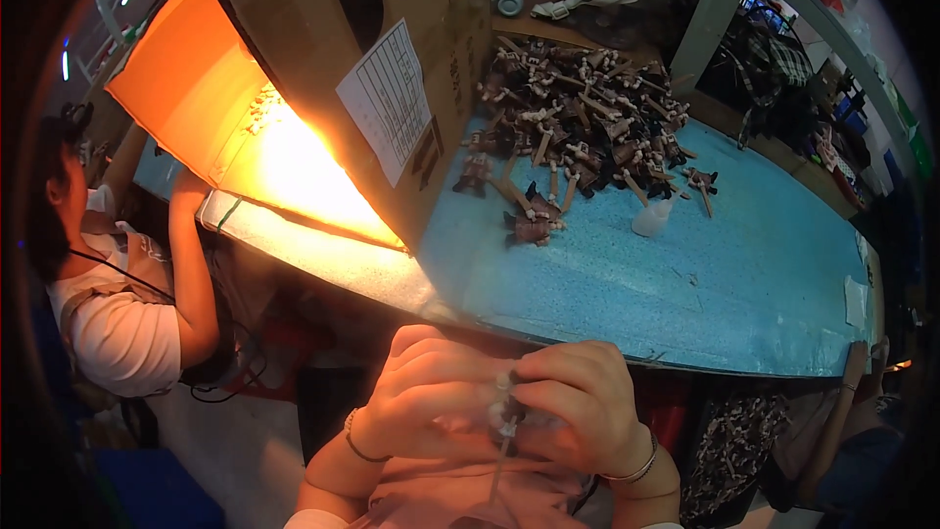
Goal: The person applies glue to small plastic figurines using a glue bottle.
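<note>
In front of my chest, just off the table's near edge, both hands meet around a small figurine point(504, 407) with pale and dark parts. A thin stick-like piece points down from it. My left hand point(426, 392) is closed, its fingertips on the figurine's left side. My right hand point(578, 392) pinches it from the other side with bent fingers. Much of the figurine is hidden by the fingers. On the blue tabletop point(627, 284) ahead lies a heap of similar brown figurines point(587, 118) with tan sticks. One figurine point(535, 220) lies at the heap's near side.
A tall cardboard box point(392, 0) stands at left, a bright orange-lit space point(304, 167) beside it. A small whitish translucent object point(652, 217) rests near the heap. A person point(122, 304) sits at far left. Another person's arm point(832, 421) shows at right, by more figurines point(734, 451).
</note>
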The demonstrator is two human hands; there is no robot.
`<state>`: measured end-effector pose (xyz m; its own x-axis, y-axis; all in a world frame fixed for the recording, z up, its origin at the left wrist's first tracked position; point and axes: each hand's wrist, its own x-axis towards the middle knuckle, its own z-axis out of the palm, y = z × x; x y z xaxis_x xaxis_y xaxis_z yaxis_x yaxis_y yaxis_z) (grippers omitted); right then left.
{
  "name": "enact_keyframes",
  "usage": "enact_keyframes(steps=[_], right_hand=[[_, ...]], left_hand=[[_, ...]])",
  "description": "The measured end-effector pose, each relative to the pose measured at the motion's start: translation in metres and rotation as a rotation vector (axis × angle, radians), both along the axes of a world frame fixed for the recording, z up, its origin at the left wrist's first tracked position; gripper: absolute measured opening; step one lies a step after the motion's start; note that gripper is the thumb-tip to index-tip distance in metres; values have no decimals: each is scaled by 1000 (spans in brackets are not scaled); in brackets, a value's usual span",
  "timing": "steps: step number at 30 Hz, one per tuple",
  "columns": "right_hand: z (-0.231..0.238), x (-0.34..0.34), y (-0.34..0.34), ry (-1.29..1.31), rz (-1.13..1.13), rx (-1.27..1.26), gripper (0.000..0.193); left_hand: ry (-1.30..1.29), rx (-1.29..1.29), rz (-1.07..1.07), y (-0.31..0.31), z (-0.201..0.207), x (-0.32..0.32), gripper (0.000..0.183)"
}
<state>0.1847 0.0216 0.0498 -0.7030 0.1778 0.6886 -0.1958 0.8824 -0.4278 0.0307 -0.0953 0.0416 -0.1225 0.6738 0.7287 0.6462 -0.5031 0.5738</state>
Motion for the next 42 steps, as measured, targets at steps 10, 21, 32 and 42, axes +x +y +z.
enact_keyframes(steps=[10, 21, 32, 42], right_hand=[[15, -7, 6, -43, 147, -132, 44], [19, -8, 8, -63, 145, -118, 39], [9, -5, 6, 13, 130, -95, 39], [10, -5, 2, -31, 148, -149, 43]], left_hand=[[-85, -69, -209, 1, 2, -5, 59], [-187, -122, -214, -2, 1, -3, 61], [-107, -113, -173, -3, 7, -1, 60], [-68, -123, -186, -6, 7, -2, 59]])
